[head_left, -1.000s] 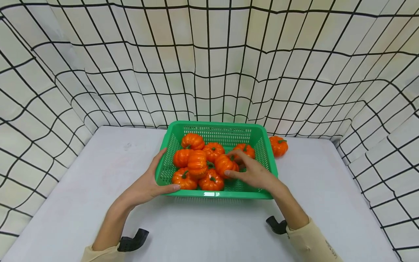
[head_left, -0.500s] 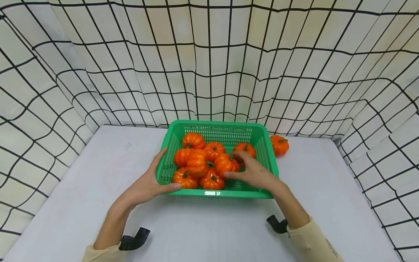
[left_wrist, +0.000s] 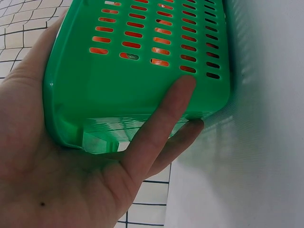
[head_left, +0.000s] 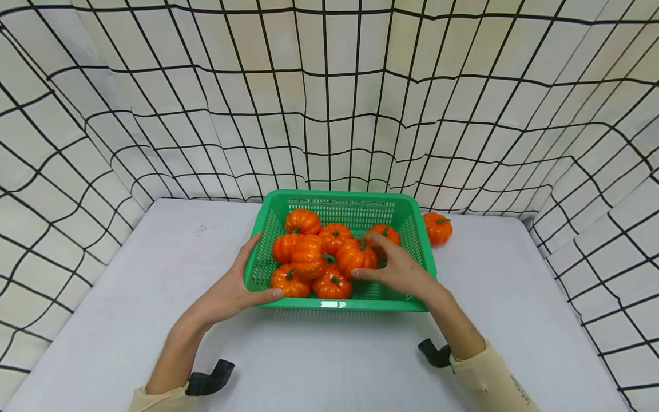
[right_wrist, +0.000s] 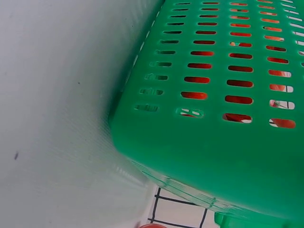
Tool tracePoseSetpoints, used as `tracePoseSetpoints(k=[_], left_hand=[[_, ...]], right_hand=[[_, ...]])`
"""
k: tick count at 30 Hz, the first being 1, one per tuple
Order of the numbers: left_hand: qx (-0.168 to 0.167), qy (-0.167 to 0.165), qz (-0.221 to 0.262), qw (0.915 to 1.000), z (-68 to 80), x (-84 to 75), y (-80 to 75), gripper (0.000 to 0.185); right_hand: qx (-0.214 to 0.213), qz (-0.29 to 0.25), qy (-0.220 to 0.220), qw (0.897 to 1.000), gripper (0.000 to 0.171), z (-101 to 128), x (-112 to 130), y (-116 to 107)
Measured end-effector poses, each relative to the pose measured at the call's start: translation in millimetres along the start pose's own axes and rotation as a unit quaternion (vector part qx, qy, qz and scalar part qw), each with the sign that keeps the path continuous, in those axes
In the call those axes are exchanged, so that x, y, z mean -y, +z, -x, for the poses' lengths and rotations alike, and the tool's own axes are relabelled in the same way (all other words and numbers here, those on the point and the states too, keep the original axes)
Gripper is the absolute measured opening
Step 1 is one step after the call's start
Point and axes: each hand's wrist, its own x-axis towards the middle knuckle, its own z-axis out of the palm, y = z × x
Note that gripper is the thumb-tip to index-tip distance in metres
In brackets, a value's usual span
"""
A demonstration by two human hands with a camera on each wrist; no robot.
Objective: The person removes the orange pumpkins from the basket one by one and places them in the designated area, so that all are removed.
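A green plastic basket with slotted walls stands on the white table, holding several shiny orange toy pumpkins with green stems. At its left end my left hand grips the rim, thumb along the front corner; in the left wrist view its fingers lie against the slotted outer wall. My right hand reaches over the front rim and holds a pumpkin right of the basket's middle, thumb in front and fingers behind. This pumpkin's stem points up. In the right wrist view the basket wall hides the right hand.
One more pumpkin sits on the table just outside the basket's right wall. A black net over white sheeting encloses the table at the back and both sides. Inside the basket, another pumpkin lies behind the right hand.
The pumpkin in my right hand has turned slightly, and its stem now shows upright. My left hand and the basket stay where they were.
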Motion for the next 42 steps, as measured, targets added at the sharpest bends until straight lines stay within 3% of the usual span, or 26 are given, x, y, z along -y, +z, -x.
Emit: tracePoseSetpoints(k=[12, 22, 42], left_hand=[[-0.002, 0.001, 0.003, 1.0000, 1.2, 0.7, 0.3, 0.123], [0.000, 0.003, 0.011, 0.9999, 2.1, 1.7, 1.4, 0.123], [-0.005, 0.001, 0.017, 0.9998, 0.9, 5.1, 2.0, 0.122]], right_hand=[[-0.045, -0.042, -0.022, 0.998, 0.074, 4, 1, -5], [-0.109, -0.067, -0.020, 0.992, 0.076, 8, -1, -22], [-0.167, -0.060, -0.039, 0.983, 0.075, 16, -15, -47]])
